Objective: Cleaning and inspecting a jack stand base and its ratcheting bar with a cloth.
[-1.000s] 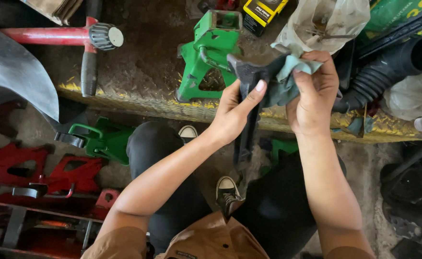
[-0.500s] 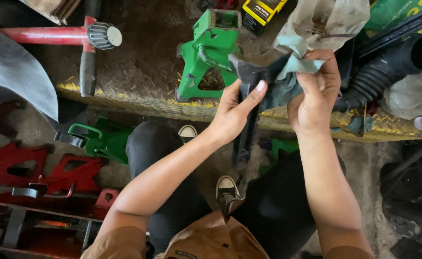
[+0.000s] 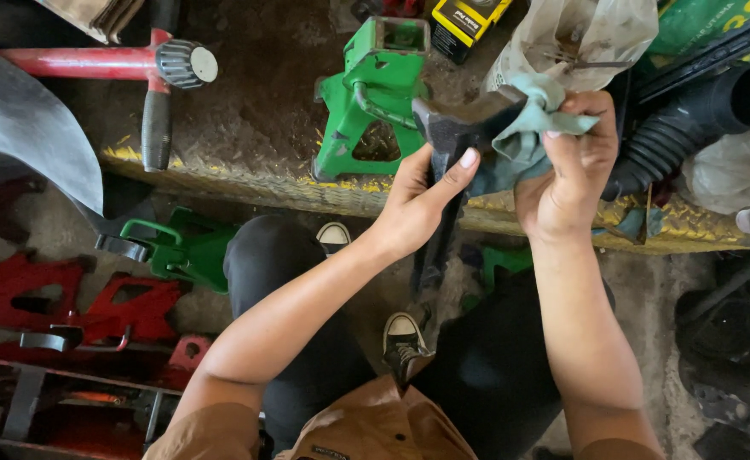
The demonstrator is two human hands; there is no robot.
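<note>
My left hand [image 3: 416,203] grips a dark metal post [image 3: 453,136] with a saddle-shaped head, held upright above my knees. A teal rag [image 3: 530,119] is bunched in my right hand [image 3: 567,175] and pressed against the right end of that head. The lower part of the post runs down between my legs and is partly hidden by my left hand. Just behind the post, a green jack stand base [image 3: 373,98] sits on the yellow-edged checker plate step [image 3: 222,175].
Another green jack stand [image 3: 183,247] lies by my left knee, with red stands [image 3: 68,311] at the lower left. A red handle with a black knob [image 3: 136,61], a black corrugated hose [image 3: 690,128], a plastic bag [image 3: 575,34] and a yellow box [image 3: 464,21] lie on the step.
The rag in my right hand has shifted slightly along the head of the post. My left hand keeps its grip in the same place.
</note>
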